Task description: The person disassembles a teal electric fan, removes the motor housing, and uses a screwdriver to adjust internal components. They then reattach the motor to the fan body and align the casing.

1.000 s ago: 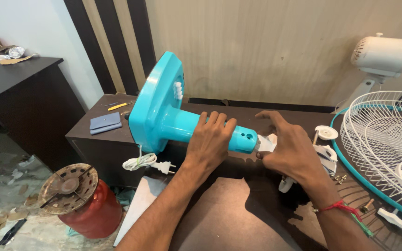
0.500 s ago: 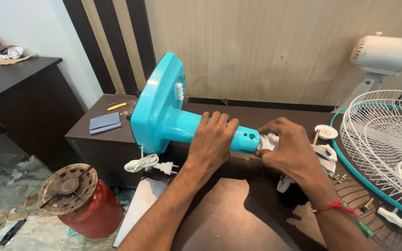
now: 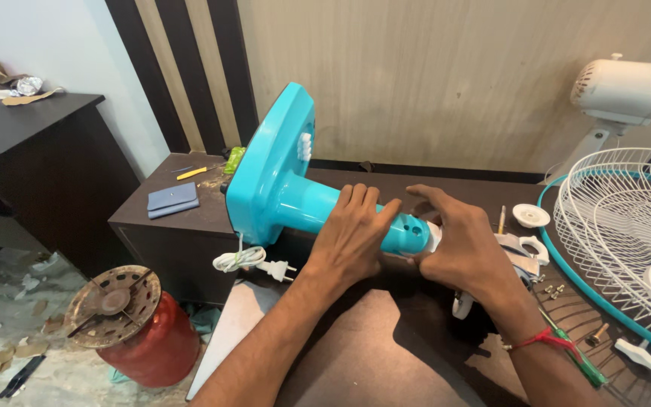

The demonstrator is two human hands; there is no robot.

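Note:
A turquoise fan stand (image 3: 284, 188) lies on its side on the dark table (image 3: 386, 347), its square base tipped up at the left and its round neck pointing right. My left hand (image 3: 352, 234) wraps over the neck. My right hand (image 3: 457, 245) cups the neck's holed end, where a white part (image 3: 432, 235) pokes out; its fingers are curled around that end. A coiled white power cord with a plug (image 3: 254, 262) hangs below the base.
A white wire fan guard with a teal rim (image 3: 627, 241) lies at the right, a white fan motor head (image 3: 627, 87) behind it. Small screws, a white cap (image 3: 530, 215) and a screwdriver (image 3: 570, 353) lie nearby. A red gas cylinder (image 3: 137, 332) stands on the floor.
My right hand has closed in from open fingers to cup the end of the neck. My left hand stays on the neck and the stand has barely shifted.

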